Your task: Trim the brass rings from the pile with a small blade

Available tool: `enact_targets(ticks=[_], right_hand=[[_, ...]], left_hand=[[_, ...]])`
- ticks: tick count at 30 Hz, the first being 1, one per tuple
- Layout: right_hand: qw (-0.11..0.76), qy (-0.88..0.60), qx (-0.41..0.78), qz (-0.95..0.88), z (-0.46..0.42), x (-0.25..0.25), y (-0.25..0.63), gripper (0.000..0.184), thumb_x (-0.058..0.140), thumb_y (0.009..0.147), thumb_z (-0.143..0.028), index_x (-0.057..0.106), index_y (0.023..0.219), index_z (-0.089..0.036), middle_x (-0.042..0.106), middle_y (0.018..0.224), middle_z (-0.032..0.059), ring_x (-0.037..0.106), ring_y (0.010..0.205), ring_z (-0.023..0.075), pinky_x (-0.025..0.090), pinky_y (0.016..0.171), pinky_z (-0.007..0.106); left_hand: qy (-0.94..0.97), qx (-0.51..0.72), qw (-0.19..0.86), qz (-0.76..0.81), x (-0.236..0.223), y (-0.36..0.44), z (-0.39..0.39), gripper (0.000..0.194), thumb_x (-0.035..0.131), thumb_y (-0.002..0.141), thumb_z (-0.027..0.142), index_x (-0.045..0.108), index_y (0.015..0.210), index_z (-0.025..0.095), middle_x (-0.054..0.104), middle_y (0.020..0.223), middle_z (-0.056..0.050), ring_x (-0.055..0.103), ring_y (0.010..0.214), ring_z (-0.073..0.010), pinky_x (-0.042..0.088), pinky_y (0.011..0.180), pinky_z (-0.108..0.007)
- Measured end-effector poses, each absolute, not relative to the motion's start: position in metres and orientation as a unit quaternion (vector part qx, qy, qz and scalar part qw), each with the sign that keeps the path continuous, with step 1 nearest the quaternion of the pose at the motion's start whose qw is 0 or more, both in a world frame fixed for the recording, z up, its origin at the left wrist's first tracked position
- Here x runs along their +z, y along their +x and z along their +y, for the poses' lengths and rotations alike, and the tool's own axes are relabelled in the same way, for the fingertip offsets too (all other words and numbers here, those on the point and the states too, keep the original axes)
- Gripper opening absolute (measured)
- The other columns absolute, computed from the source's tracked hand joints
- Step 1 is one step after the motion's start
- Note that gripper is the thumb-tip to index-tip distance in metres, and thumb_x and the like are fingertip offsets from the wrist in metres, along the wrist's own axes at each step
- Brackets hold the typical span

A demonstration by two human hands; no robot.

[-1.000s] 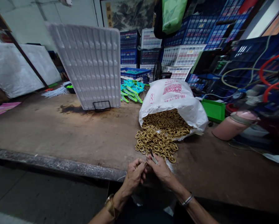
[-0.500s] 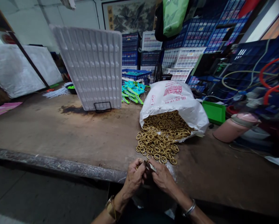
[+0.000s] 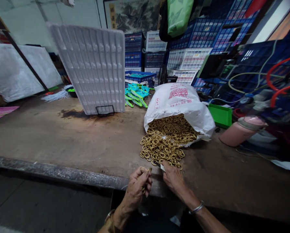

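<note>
My left hand (image 3: 137, 185) is closed just above the table's front edge. It pinches a gold ring (image 3: 149, 170) between thumb and forefinger, and the curled fingers partly hide what else is in the palm. To the right, my right hand (image 3: 173, 177) grips a small knife (image 3: 162, 167) with a dark blade and a pale handle, mostly covered by the fingers. Its tip reaches the near side of a pile of gold rings (image 3: 163, 149). The pile spills from the mouth of a white woven sack (image 3: 169, 102) lying on its side, with many more rings inside.
On the wooden table (image 3: 62, 139) a pale ribbed plastic panel (image 3: 94, 68) stands in a black wire holder (image 3: 105, 110). Teal and green plastic pieces (image 3: 136, 95) lie behind. A green tray (image 3: 219, 116) and a pink bottle (image 3: 242, 131) are on the right. Crates (image 3: 187, 58) rise behind.
My hands were together at the table edge and have parted. The right hand with the knife has moved right and forward to the ring pile. The ring in my left hand now shows clearly.
</note>
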State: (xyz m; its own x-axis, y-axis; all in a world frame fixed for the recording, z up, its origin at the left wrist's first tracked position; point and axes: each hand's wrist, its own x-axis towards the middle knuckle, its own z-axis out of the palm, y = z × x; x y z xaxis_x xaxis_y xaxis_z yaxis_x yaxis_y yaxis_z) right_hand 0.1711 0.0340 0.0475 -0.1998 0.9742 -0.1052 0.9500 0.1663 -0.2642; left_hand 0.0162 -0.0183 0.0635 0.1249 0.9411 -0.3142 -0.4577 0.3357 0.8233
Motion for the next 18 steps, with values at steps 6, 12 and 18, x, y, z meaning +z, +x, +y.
enact_targets(ticks=[6, 12, 18], right_hand=[[0.107, -0.624, 0.099, -0.767, 0.04, 0.037, 0.167, 0.015, 0.044, 0.074, -0.013, 0.049, 0.087, -0.02, 0.061, 0.071, 0.0013, 0.055, 0.061, 0.013, 0.021, 0.054, 0.024], [0.06, -0.62, 0.059, -0.78, 0.043, 0.035, 0.154, 0.009, 0.044, 0.079, -0.017, 0.048, 0.087, -0.02, 0.064, 0.075, 0.0032, 0.059, 0.064, 0.0144, 0.02, 0.052, 0.026], [0.067, -0.62, 0.045, -0.781, 0.044, 0.031, 0.155, 0.014, 0.041, 0.078, -0.01, 0.05, 0.085, -0.018, 0.064, 0.072, 0.0042, 0.057, 0.059, 0.0138, 0.018, 0.05, 0.026]], left_hand=[[0.226, 0.541, 0.713, 0.383, 0.056, 0.009, -0.01, 0.033, 0.059, 0.069, 0.046, 0.048, 0.071, 0.015, 0.057, 0.072, -0.001, 0.045, 0.047, -0.0048, 0.029, 0.036, -0.014], [0.197, 0.538, 0.73, 0.372, 0.057, 0.004, -0.005, 0.025, 0.06, 0.071, 0.038, 0.048, 0.079, 0.017, 0.057, 0.068, 0.0, 0.047, 0.047, -0.0061, 0.028, 0.036, -0.014], [0.116, 0.534, 0.773, 0.323, 0.056, -0.001, -0.001, 0.027, 0.063, 0.068, 0.034, 0.054, 0.083, 0.014, 0.054, 0.067, 0.0, 0.049, 0.051, -0.0059, 0.029, 0.038, -0.013]])
